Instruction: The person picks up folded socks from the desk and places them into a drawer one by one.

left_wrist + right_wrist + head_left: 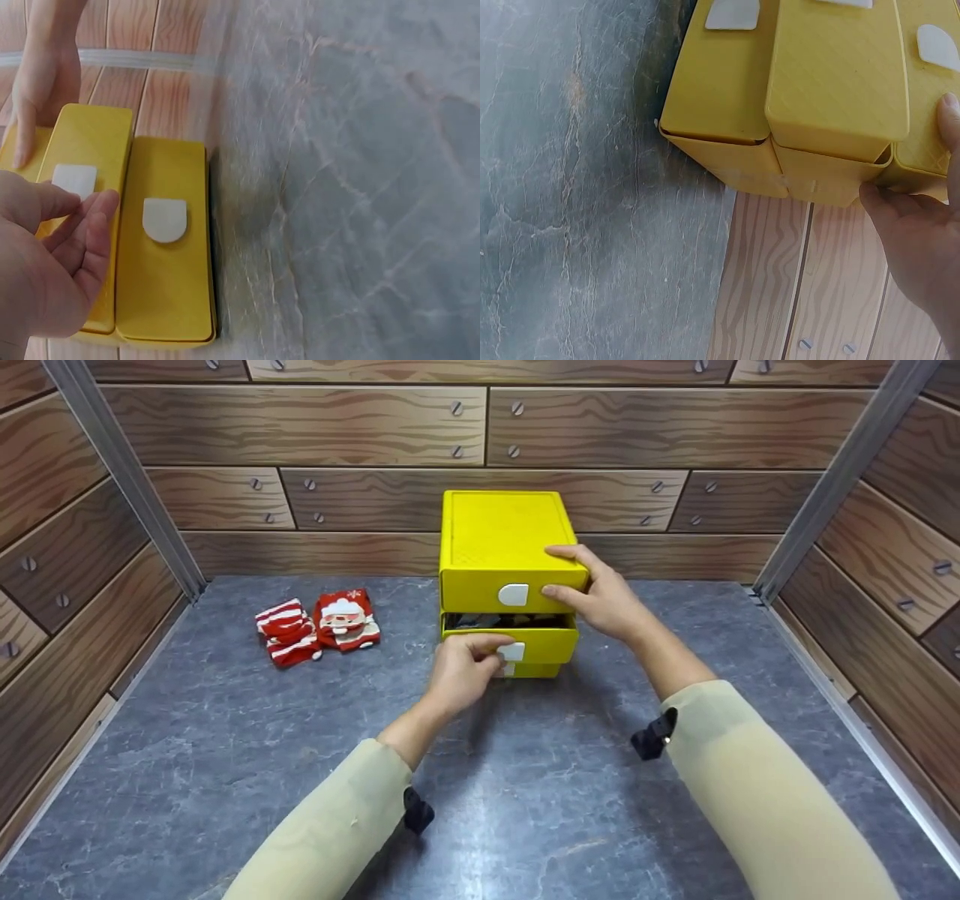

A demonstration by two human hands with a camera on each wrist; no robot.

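A yellow three-drawer cabinet point(510, 529) stands against the back wall, each drawer bearing a white tab handle. Its middle drawer point(547, 645) is pulled partway out, and dark contents show through the gap above its front. My left hand point(463, 671) pinches the white handle point(75, 180) of that drawer between thumb and fingers. On the cabinet's right side, my right hand point(611, 600) grips the upper corner. Its thumb lies on the front of the top drawer point(480, 591), while one finger reaches over the top. The bottom drawer point(165, 285) is pushed in.
Two folded red-and-white pieces of fabric lie left of the cabinet, one striped point(287, 634), one with a Santa picture point(346, 619). The grey marbled tabletop point(225, 735) is bordered by wood-patterned walls point(300, 424) and metal corner posts point(127, 472).
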